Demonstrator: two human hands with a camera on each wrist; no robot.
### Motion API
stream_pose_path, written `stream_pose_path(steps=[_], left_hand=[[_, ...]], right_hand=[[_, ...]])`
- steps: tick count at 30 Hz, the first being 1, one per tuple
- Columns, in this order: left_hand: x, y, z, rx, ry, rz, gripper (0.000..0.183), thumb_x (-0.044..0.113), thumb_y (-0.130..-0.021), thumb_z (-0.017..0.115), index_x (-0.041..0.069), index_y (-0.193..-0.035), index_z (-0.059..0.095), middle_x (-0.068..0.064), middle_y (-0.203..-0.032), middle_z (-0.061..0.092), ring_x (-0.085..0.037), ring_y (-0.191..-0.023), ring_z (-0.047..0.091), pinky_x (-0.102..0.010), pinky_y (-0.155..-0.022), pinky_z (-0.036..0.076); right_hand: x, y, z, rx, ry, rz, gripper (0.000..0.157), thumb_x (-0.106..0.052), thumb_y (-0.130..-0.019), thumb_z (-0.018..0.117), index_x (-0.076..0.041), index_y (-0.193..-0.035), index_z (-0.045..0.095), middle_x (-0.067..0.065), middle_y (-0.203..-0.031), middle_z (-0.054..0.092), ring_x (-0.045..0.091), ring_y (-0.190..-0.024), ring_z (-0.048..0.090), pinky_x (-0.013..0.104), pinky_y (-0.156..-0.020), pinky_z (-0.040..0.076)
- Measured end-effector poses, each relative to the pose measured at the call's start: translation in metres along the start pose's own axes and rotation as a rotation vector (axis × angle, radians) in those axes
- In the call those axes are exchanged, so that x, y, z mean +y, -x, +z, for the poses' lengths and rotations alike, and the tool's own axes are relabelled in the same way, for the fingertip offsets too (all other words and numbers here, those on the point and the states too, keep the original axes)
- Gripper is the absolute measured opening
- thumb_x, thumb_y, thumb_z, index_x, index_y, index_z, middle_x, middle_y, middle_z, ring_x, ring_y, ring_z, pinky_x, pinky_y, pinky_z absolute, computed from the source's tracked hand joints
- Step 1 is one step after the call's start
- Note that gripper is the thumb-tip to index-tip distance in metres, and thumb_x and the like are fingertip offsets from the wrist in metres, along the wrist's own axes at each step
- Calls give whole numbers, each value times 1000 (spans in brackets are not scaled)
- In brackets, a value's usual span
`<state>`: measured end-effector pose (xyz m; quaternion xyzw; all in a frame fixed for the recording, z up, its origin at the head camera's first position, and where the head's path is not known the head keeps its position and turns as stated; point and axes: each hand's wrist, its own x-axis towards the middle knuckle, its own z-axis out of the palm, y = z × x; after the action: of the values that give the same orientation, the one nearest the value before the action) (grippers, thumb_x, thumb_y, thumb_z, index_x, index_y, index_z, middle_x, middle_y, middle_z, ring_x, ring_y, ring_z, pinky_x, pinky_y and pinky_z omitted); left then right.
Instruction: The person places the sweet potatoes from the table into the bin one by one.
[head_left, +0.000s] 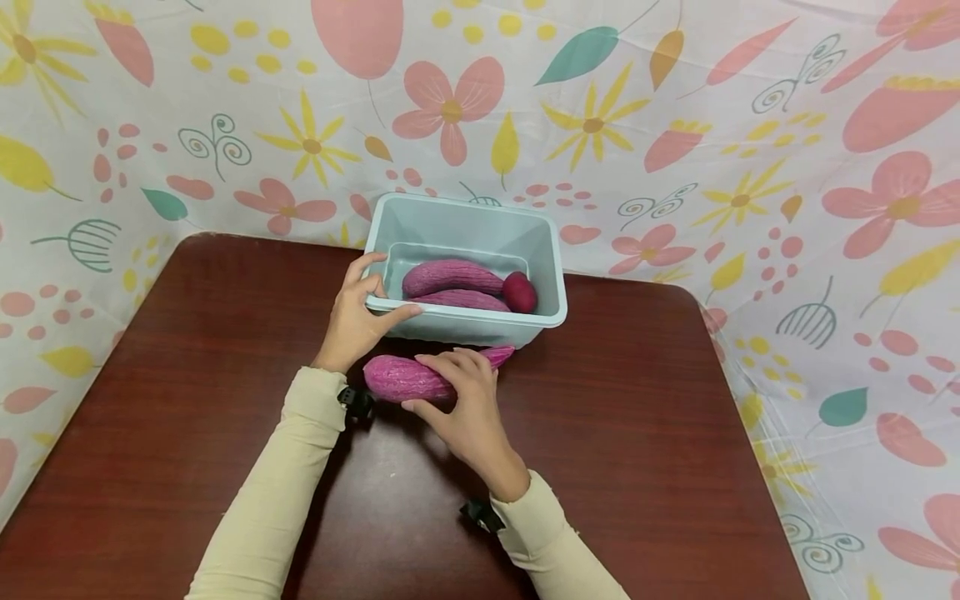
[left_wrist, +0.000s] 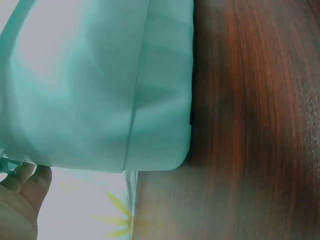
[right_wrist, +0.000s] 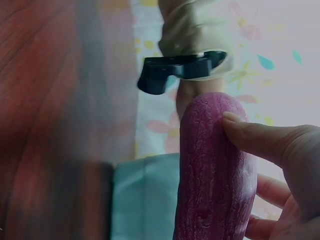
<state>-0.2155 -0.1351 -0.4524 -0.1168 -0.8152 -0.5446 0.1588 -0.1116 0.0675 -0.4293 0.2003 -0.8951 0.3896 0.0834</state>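
My right hand (head_left: 468, 408) holds a long, wrinkled purple sweet potato (head_left: 397, 379), just in front of a pale blue-green plastic bin (head_left: 465, 332). Its thumb lies along the near side and the fingers reach over the far side, as the right wrist view also shows of the sweet potato (right_wrist: 215, 165). My left hand (head_left: 356, 321) grips the bin at its left front corner, thumb on the front rim. Inside the bin lie two more purple sweet potatoes (head_left: 453, 275) and a round dark red vegetable (head_left: 519, 292) whose kind I cannot tell.
The bin stands at the back of a dark brown wooden table (head_left: 637, 433). Behind it and along the sides hangs a white cloth (head_left: 592, 192) with pink, yellow and green flower prints. Black wrist devices (head_left: 356, 405) sit on both sleeves.
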Motion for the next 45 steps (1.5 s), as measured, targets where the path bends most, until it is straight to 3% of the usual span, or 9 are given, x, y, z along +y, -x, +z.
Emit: stream_pose_path(steps=[7, 16, 39, 45], left_hand=[[-1, -1, 0, 6, -20, 3, 50, 28, -79, 88, 10, -69, 43, -5, -153, 44, -24, -147, 38, -43, -94, 44], [0, 0, 0, 6, -27, 1, 50, 28, -79, 88, 10, -69, 43, -3, -152, 44, -25, -147, 38, -43, -93, 44], [1, 1, 1, 6, -6, 3, 49, 23, -79, 88, 7, -70, 43, -4, -153, 43, -26, -145, 41, -43, -95, 43], [31, 3, -4, 5, 53, 10, 47, 11, -81, 85, -5, -70, 43, -18, -150, 43, -41, -143, 39, -51, -99, 40]], right_hand=[[-13, 5, -13, 19, 17, 2, 55, -32, -76, 89, -23, -126, 69, 5, -123, 65, 26, -128, 45, 65, -105, 30], [-25, 9, -25, 24, -13, -15, 55, -31, -78, 88, -20, -128, 68, 4, -125, 63, 26, -131, 43, 54, -110, 30], [-34, -10, -47, 108, 65, -141, 54, -31, -77, 89, -20, -126, 69, 6, -122, 65, 26, -129, 47, 48, -111, 32], [-31, -21, -48, 130, 77, -174, 54, -30, -76, 89, -19, -125, 70, 8, -121, 66, 29, -127, 48, 50, -109, 32]])
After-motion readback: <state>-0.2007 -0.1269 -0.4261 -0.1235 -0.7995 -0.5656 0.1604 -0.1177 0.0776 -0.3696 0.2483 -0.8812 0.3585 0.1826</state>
